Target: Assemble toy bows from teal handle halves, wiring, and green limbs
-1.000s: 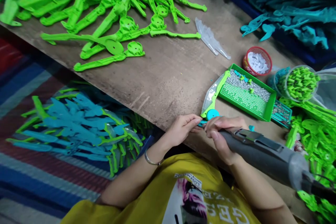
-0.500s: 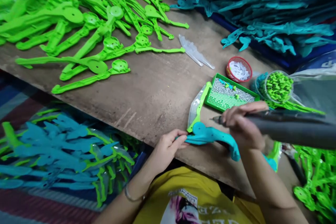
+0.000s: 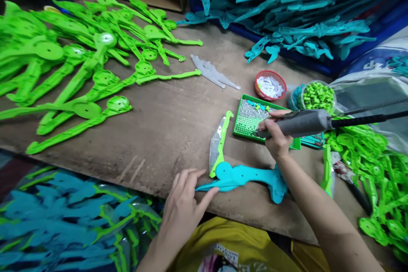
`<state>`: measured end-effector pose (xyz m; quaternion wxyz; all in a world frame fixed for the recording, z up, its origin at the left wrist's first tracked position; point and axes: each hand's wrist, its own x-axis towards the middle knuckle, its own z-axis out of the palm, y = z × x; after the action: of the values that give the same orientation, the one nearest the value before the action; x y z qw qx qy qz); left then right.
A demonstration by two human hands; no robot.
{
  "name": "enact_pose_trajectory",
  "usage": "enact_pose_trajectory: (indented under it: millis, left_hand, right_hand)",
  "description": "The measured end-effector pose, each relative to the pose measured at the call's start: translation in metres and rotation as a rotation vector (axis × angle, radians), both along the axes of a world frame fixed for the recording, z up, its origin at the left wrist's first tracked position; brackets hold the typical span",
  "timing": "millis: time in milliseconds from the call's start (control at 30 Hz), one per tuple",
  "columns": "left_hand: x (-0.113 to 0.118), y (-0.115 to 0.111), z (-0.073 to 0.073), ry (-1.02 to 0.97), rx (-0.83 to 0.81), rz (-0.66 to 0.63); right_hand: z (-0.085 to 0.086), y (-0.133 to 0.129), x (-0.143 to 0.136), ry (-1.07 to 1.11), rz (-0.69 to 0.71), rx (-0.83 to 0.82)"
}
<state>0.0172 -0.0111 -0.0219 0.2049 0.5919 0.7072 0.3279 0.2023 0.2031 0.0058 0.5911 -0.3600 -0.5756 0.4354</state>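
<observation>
My right hand [image 3: 276, 137] is closed around a grey electric screwdriver [image 3: 301, 124], with cables running off to the right. Its tip is over the perforated part of a green tray [image 3: 267, 140] that holds small silver screws. On the table lies a teal plastic part [image 3: 248, 174], joined to a lime-green and clear blade-shaped piece [image 3: 219, 146] that points away from me. My left hand [image 3: 185, 197] has its fingers spread around the teal part's pointed left end, thumb close to its near edge; whether it touches is unclear.
Lime-green parts [image 3: 79, 61] are piled at the left, with more [image 3: 376, 170] at the right. A blue crate [image 3: 237, 29] of teal parts stands behind. Nearby are a red basket [image 3: 282, 83], a tub of green bits [image 3: 318, 95], clear pieces [image 3: 213, 72] and finished-looking assemblies [image 3: 63, 216] below left.
The screwdriver has moved from above the teal part to the green tray. My left hand has loosened its pinch on the teal part's end and spread its fingers. The view has shifted.
</observation>
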Motion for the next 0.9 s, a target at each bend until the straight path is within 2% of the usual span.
enact_pose_trajectory:
  millis: [133,300,400,500,600,700,800,900]
  left_hand:
    - [0.008,0.007,0.004,0.095,0.103,-0.027]
    - [0.031,0.021,0.013,0.186,0.184,-0.143]
    - [0.047,0.028,0.014,0.249,0.198,-0.171]
    - [0.059,0.033,0.010,0.293,0.177,-0.140]
    - [0.063,0.035,0.006,0.295,0.140,-0.119]
    - [0.062,0.034,0.005,0.275,0.122,-0.131]
    - [0.060,0.033,0.005,0.243,0.118,-0.144]
    - [0.060,0.032,0.004,0.230,0.128,-0.150]
  right_hand:
    - [-0.004,0.000,-0.001,-0.004,0.004,-0.006]
    - [-0.004,0.001,-0.004,-0.062,0.036,-0.047]
    - [0.003,0.001,-0.004,-0.082,0.051,-0.045]
    - [0.022,-0.005,-0.001,-0.050,0.031,0.017]
    - [0.045,-0.026,0.003,0.019,0.040,0.075]
    - [0.058,-0.057,0.009,0.005,0.154,0.006]
    - [0.054,-0.087,0.016,-0.025,0.287,-0.090]
    - [0.042,-0.104,0.022,-0.094,0.336,-0.170]
